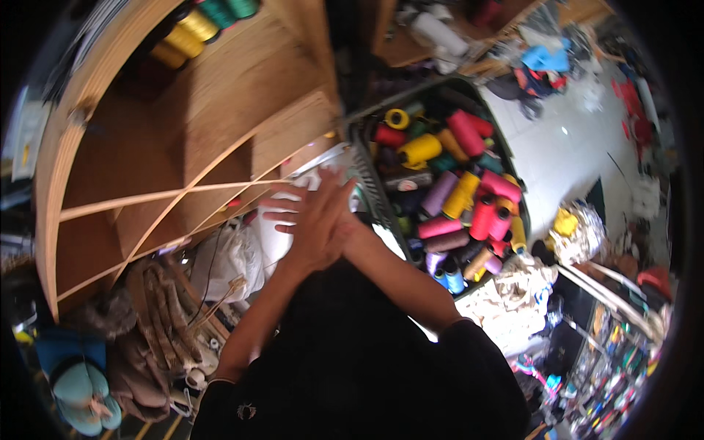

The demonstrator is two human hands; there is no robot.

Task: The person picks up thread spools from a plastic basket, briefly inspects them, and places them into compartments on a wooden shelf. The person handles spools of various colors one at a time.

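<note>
My left hand [317, 220] and my right hand [347, 229] press against each other in front of my body, crossing at the palms. Fingers of the left hand point away from me, while spread fingertips reach out to the left from behind it. I see nothing held in either one; motion blurs them slightly. Just right of the hands, a dark green bin [381, 209] holds many thread cones, among them a yellow cone [420, 149], a pink cone [466, 132] and a red cone [483, 215]. Left of them stands a wooden shelf [147, 192] divided into compartments.
Yellow thread spools [192, 33] and green ones sit in the shelf's top compartment. A white plastic bag [231, 260] lies below the shelf, near teal slippers [82, 392]. Right of the bin are a crumpled whitish bundle [517, 297], loose clutter and pale floor tiles [546, 139].
</note>
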